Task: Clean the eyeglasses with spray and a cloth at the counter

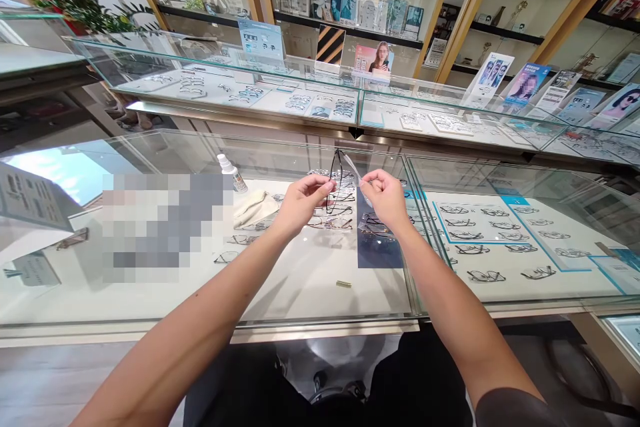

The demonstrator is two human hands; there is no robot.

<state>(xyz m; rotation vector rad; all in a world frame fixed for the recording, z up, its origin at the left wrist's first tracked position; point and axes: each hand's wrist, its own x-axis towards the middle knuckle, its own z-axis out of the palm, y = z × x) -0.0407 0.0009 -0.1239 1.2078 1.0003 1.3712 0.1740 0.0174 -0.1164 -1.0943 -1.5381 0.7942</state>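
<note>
Forearms (215, 307) extend from the lower frame edge over the glass counter (300, 293) to the frame's centre, where the left hand (305, 200) and right hand (387, 197), fingers closed in a pinch, grip opposite sides of the eyeglasses (335, 173), presumably to steady them.

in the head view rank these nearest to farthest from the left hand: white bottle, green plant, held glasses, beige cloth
1. Held glasses: at the left hand's fingertips
2. Beige cloth: just left of it
3. White bottle: farther left, beyond the cloth
4. Green plant: far upper left
</note>
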